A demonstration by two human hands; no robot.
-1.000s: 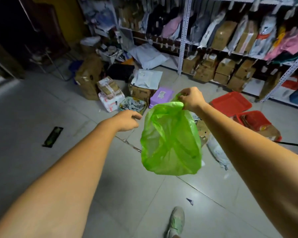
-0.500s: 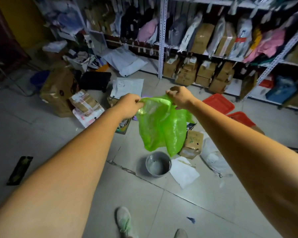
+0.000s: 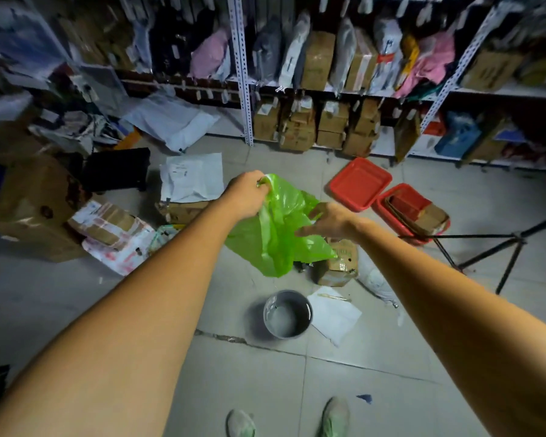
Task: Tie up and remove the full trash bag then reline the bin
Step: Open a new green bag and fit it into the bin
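Old bag's nowhere in sight, so it's just relining left: left hand [image 3: 246, 197] pinches the green bag [image 3: 278, 228] rim, right hand [image 3: 330, 223] grips its other edge, held up over the empty bin [image 3: 287, 314].

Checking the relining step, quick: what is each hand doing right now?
Left hand: closed on the green bag.
Right hand: fingers spread against the bag; grip unclear.

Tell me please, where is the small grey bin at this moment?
In the head view the grey bin stands on the floor tiles just below the hanging green bag, between the two forearms, with a white sheet of paper against its right side.
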